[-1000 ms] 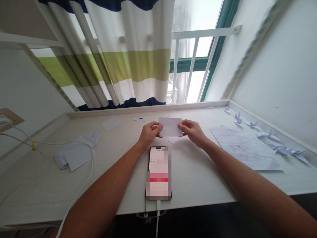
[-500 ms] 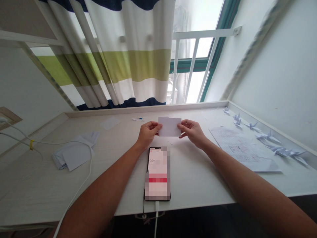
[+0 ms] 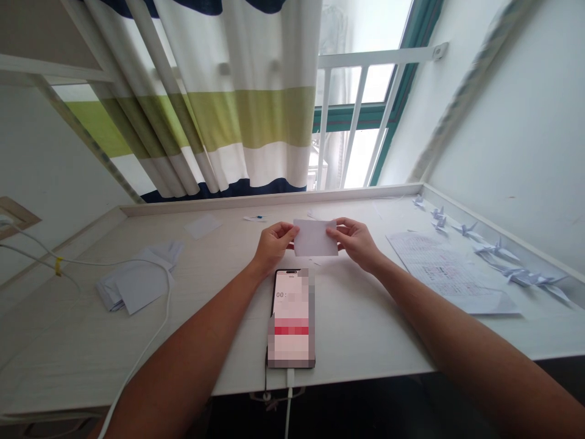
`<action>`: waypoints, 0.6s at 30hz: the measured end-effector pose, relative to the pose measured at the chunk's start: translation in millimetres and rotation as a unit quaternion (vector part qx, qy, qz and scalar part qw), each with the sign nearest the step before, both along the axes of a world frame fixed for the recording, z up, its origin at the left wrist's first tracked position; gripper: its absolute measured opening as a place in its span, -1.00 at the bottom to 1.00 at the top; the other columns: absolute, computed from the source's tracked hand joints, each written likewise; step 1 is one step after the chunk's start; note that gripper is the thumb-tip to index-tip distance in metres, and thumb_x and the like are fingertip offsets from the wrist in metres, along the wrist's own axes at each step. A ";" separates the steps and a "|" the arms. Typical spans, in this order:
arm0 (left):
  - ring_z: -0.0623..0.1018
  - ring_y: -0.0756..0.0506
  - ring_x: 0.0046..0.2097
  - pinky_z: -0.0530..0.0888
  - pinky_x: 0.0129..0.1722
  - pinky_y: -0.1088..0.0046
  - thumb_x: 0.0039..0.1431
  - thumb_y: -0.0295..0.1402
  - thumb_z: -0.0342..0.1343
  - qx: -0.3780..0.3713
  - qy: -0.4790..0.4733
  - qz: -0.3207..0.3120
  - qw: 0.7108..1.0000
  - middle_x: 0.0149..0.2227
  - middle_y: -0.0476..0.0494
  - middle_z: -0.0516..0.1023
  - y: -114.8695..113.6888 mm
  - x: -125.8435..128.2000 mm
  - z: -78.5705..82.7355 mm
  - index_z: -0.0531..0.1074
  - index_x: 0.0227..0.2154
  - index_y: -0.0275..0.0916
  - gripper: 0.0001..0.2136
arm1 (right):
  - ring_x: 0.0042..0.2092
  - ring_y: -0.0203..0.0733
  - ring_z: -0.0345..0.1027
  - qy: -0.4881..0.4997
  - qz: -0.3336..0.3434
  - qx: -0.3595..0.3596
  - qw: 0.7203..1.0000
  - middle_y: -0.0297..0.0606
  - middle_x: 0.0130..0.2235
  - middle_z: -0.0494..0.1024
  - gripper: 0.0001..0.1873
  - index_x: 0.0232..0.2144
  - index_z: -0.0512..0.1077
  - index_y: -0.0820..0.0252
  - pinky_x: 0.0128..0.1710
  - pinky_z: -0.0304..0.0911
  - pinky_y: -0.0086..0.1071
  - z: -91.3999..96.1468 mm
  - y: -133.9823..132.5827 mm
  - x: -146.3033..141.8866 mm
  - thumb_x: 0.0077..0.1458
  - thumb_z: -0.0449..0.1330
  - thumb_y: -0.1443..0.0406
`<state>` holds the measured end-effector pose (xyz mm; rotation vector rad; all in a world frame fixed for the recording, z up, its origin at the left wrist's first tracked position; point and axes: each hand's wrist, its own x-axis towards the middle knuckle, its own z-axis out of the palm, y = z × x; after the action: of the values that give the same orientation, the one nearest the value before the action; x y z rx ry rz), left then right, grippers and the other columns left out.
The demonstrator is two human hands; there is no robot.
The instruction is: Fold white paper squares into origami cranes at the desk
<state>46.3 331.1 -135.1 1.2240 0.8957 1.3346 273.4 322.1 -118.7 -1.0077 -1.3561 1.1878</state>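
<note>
Between my two hands is a small blank rectangle of white paper (image 3: 315, 239), its face turned toward me. My left hand (image 3: 274, 244) pinches its left edge, thumb on the near face and fingers behind. On the opposite edge, my right hand (image 3: 356, 242) grips the paper in the same way, thumb in front. The fingers behind the sheet are partly hidden. Just below the hands, a phone (image 3: 291, 320) lies on the white desk (image 3: 356, 341) with its screen lit and partly blurred out.
Loose white sheets (image 3: 142, 286) lie in a pile on the left, beside a white cable (image 3: 165, 299). A printed sheet (image 3: 441, 268) rests at right, and several folded paper cranes (image 3: 498, 247) line the right border. A charging cable (image 3: 289, 396) hangs off the front edge.
The paper has shifted slightly down and to the right and tilted a little between my hands. Both hands keep their hold on it.
</note>
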 end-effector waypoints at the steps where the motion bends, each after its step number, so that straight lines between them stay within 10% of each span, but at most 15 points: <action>1: 0.55 -0.01 -0.34 0.57 -0.34 0.43 -0.02 -0.01 0.48 0.001 -0.003 0.003 1.000 -0.36 -0.06 0.61 0.0 0.1 0.2 0.56 -0.36 -0.27 -0.59 | -0.37 -0.21 0.48 0.003 -0.002 0.002 1.000 -0.24 -0.32 0.68 -0.45 -0.25 0.51 0.16 -0.52 0.38 -0.42 0.3 0.2 -0.2 -0.09 0.55 -0.06; 18: 0.61 -0.04 -0.28 0.55 -0.18 0.38 -0.02 -0.16 0.52 0.083 -0.027 0.018 0.996 -0.33 -0.07 0.71 0.5 1.7 2.3 0.67 -0.15 -0.19 -0.63 | -0.38 -0.23 0.42 0.004 0.001 0.059 0.998 -0.28 -0.33 0.66 -0.50 -0.14 0.59 0.14 -0.42 0.32 -0.35 -2.0 -1.7 -5.1 0.03 0.49 -0.05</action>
<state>48.0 331.5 -132.8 1.2976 0.7845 1.4871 268.3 320.4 -120.7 -0.9169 -1.4039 1.0981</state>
